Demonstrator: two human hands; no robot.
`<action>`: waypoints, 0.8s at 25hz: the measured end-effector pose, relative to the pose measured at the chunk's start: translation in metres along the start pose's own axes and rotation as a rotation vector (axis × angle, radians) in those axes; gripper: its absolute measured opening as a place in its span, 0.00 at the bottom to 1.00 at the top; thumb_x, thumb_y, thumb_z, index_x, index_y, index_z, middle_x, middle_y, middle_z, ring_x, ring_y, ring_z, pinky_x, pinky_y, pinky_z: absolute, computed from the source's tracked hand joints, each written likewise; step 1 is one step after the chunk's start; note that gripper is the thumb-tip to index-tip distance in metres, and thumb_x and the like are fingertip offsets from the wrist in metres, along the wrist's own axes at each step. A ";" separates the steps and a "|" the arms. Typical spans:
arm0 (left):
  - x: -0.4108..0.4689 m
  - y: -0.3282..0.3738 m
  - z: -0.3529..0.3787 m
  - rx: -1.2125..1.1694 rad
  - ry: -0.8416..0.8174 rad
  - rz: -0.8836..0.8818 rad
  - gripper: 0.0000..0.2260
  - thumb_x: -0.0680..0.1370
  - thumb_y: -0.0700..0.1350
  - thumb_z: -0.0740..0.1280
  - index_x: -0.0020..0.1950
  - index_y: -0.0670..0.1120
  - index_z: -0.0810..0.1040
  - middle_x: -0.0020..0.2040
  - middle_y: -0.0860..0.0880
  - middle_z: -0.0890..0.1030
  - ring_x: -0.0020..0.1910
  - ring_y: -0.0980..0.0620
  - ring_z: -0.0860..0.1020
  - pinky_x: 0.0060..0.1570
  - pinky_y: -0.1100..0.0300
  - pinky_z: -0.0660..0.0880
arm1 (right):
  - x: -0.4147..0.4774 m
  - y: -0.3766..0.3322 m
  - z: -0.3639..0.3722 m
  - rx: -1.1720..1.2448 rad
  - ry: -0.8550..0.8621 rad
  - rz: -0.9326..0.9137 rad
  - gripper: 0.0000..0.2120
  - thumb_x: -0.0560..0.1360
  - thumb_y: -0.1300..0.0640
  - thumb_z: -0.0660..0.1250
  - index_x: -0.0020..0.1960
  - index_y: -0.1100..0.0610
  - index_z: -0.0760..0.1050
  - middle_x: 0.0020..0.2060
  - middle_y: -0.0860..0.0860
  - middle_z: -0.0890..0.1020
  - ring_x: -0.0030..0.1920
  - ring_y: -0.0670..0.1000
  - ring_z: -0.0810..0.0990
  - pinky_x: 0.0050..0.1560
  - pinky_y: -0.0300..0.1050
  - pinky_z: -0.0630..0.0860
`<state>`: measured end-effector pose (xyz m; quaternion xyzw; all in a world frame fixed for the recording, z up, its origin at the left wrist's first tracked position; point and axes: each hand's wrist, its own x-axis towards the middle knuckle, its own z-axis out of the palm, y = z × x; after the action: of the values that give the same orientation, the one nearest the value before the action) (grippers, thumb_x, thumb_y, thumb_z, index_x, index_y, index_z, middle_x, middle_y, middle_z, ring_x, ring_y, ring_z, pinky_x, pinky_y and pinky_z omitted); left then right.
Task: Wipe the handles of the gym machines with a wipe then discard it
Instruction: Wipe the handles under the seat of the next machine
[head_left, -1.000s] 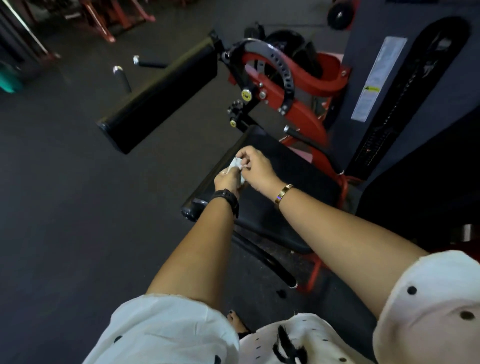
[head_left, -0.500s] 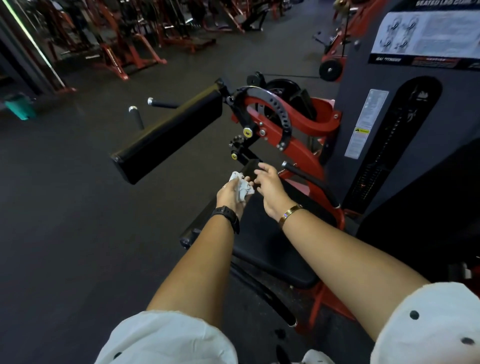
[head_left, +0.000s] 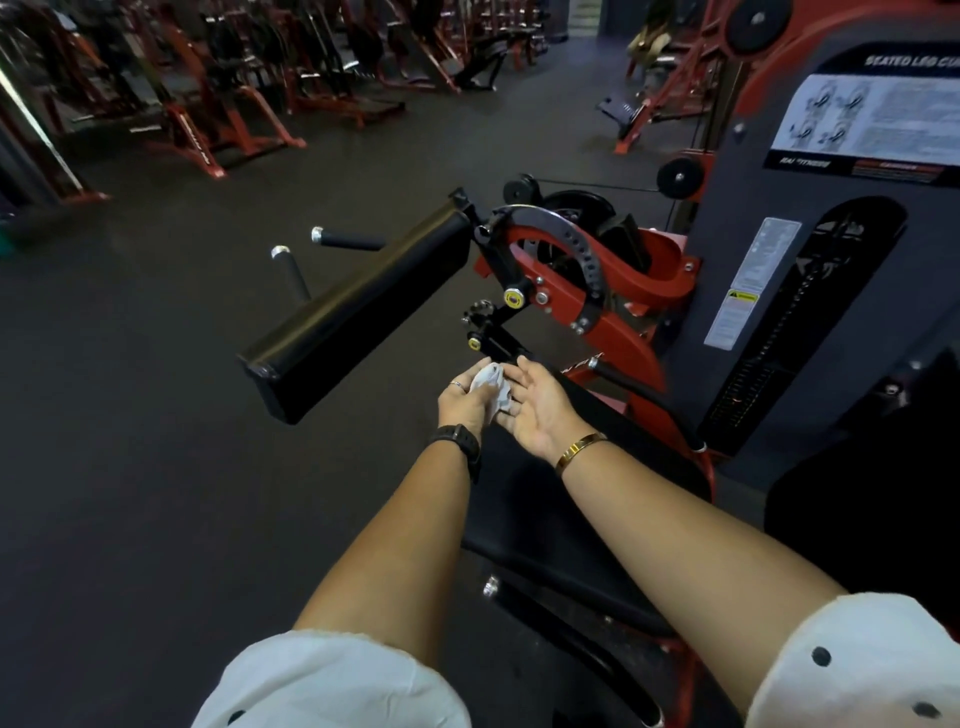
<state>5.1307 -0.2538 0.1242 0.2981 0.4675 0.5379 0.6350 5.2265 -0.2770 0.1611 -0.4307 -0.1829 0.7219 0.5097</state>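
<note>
White crumpled wipe (head_left: 491, 387) gripped in left hand (head_left: 464, 402), right hand (head_left: 537, 410) flat, apparently open, above black padded seat (head_left: 571, 519)

Left arm: bare forearm stretched forward, white dotted sleeve at the upper arm, black watch (head_left: 460, 439) on the wrist. Left hand (head_left: 464, 397): back up, ring on one finger, fingers curled around a crumpled white wipe (head_left: 491, 383).

Right arm: bare forearm stretched forward just right of the left arm, same sleeve, gold bangle (head_left: 579, 449) on the wrist. Right hand (head_left: 535, 410): palm turned up and leftward, fingers loosely spread, fingertips touching the wipe's right side. Both hands meet at the wipe.
</note>
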 end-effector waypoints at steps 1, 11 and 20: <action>0.008 0.007 -0.006 -0.025 -0.015 -0.032 0.13 0.76 0.33 0.63 0.59 0.41 0.78 0.57 0.38 0.81 0.57 0.41 0.80 0.61 0.47 0.75 | 0.007 0.002 0.007 -0.001 0.011 -0.014 0.15 0.81 0.51 0.56 0.59 0.58 0.74 0.59 0.55 0.78 0.58 0.55 0.78 0.62 0.51 0.73; 0.064 0.028 -0.021 -0.237 -0.136 -0.258 0.25 0.79 0.58 0.56 0.61 0.37 0.75 0.57 0.37 0.79 0.56 0.39 0.78 0.63 0.44 0.71 | 0.062 0.004 0.015 0.036 0.192 -0.109 0.14 0.78 0.51 0.60 0.59 0.58 0.74 0.50 0.53 0.81 0.49 0.52 0.81 0.47 0.47 0.78; 0.137 0.025 0.050 -0.154 -0.208 -0.284 0.27 0.79 0.61 0.57 0.60 0.39 0.76 0.55 0.39 0.81 0.53 0.41 0.80 0.59 0.46 0.74 | 0.115 -0.062 -0.024 0.133 0.305 -0.193 0.17 0.78 0.50 0.60 0.64 0.57 0.69 0.53 0.55 0.79 0.50 0.53 0.80 0.53 0.49 0.76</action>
<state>5.1647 -0.1092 0.1280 0.2337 0.3940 0.4434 0.7704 5.2689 -0.1525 0.1408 -0.4812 -0.0958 0.6066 0.6256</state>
